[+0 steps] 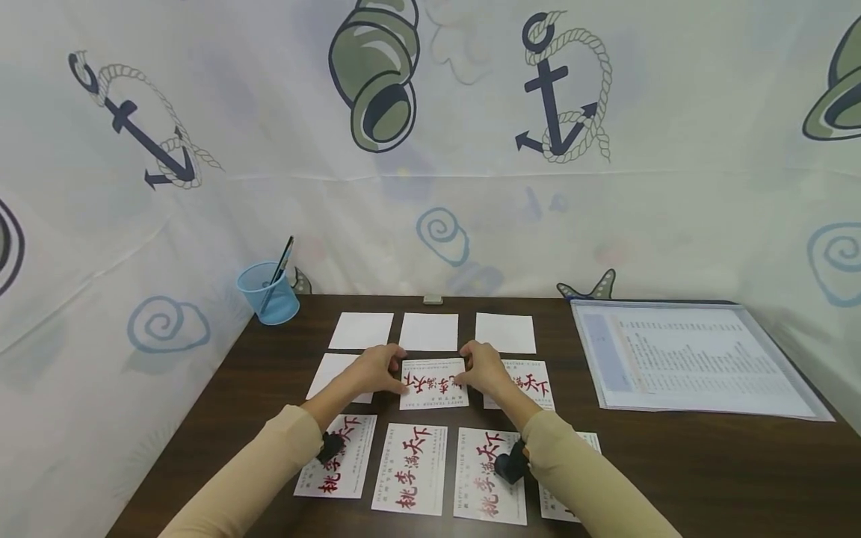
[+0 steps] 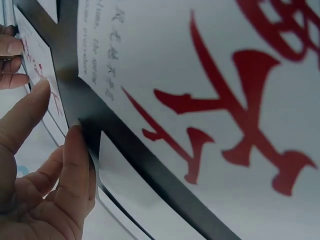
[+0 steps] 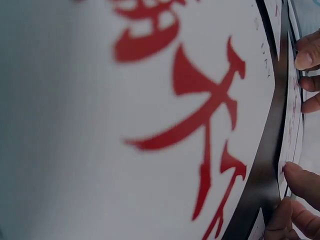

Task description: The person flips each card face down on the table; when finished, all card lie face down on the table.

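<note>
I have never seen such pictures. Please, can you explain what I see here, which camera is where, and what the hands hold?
No machine: a person works with bare hands. The wide picture comes from a camera on the head; the two close ones from cameras on the wrists. On the dark table lie white cards in rows, some blank, some with red characters, beside a blue cup and a plastic document folder. The left hand and the right hand hold the middle card by its side edges.

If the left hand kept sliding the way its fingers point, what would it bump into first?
Probably the right hand: the left hand points across the red-lettered card both hold, though depth is unclear.
</note>
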The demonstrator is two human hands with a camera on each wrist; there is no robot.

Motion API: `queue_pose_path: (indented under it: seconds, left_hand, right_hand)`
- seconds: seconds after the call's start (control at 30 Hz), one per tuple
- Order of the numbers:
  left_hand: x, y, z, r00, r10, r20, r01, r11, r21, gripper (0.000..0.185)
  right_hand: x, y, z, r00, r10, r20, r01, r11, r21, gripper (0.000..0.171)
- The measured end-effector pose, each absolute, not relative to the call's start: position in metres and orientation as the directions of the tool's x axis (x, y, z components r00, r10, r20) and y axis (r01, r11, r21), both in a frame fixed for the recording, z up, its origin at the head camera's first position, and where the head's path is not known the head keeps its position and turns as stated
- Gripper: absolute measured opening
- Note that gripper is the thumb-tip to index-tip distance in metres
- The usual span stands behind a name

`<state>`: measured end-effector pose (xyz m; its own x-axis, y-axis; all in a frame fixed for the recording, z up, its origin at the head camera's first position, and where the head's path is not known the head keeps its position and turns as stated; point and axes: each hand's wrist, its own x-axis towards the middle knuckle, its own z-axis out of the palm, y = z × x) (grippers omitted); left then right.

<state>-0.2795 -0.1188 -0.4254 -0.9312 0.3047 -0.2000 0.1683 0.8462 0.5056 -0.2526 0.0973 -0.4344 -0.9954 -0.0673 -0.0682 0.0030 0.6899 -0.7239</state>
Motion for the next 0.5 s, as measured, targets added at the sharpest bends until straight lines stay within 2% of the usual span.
queue_pose_path:
  seconds: [0.27, 0.5]
  left_hand:
    - [-0.278, -0.1167, -0.4245, -0.93, 0.309, -0.198, 0.18, 0.854, 0.488, 0.06]
    - [-0.2792, -0.114, -0.4258, -0.926, 0.34, -0.167, 0.201, 0.815, 0.543, 0.062]
  right_hand:
    - [-0.2539, 0.0971, -0.4355, -0.992, -0.089, -0.084, -0.003, 0.705, -0.71, 0.043]
    - [-0.2563, 0.0984, -0.4342, -0.99, -0.085, -0.111, 0.018, 0.713, -0.701, 0.044]
